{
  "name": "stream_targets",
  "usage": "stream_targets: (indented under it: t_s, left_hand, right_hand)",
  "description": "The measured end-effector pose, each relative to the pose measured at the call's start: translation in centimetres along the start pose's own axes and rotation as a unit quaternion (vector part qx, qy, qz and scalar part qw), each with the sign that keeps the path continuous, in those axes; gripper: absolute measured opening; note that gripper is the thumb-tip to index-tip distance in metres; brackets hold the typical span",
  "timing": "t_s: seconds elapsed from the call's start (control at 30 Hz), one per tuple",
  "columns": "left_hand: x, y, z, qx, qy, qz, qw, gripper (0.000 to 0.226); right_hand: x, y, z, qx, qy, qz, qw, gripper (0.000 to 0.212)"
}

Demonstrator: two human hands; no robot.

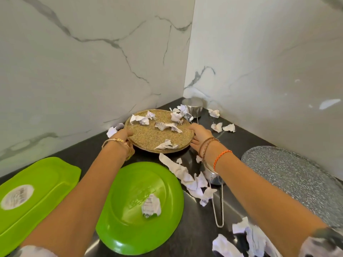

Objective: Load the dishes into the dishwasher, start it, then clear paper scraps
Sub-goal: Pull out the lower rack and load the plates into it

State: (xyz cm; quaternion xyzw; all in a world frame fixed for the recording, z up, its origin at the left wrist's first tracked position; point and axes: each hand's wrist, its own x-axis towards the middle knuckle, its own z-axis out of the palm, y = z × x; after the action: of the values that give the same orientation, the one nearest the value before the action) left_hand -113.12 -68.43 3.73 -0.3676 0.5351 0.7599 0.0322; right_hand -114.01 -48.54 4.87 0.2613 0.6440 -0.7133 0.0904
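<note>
Head view: left hand (124, 139) and right hand (197, 135) grasp opposite rims of speckled tan plate (148, 135) in the dark counter (189, 236) corner. Crumpled paper scraps (163, 125) lie on it. Round green plate (133, 217) nearer, inverted.

Glossy green plastic plates (141, 199); rough woven mat (157, 134); crumpled paper scraps (151, 205); shiny metal cup (194, 107).

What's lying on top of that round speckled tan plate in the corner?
Several crumpled white paper scraps lie scattered across the round speckled tan plate, which both hands grip by its edges. Whatever is beneath the plate is hidden.
</note>
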Motion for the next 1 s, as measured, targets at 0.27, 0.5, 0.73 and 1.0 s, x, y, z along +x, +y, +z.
stream_targets:
  t_s: [0.27, 0.5, 0.73, 1.0]
  left_hand:
    - [-5.1, 0.4, 1.0, -0.012, -0.013, 0.090, 0.996, 0.017]
    - [-11.8, 1.9, 0.7, 0.287, 0.153, 0.418, 0.848, 0.022]
    - [-18.1, 3.3, -1.4, 0.231, 0.269, 0.617, 0.703, 0.019]
    - [-20.6, 0.3, -0.6, 0.165, 0.207, 0.612, 0.745, 0.013]
  right_hand:
    - [-4.2, -1.4, -2.9, 0.003, -0.057, -0.029, 0.998, 0.036]
    - [-9.0, -1.0, -7.0, 0.026, -0.038, -0.069, 0.997, 0.025]
    - [-9.4, -0.5, -12.5, 0.104, 0.125, -0.124, 0.979, 0.010]
    - [-10.4, 1.9, -20.1, -0.469, 0.266, -0.270, 0.798, 0.018]
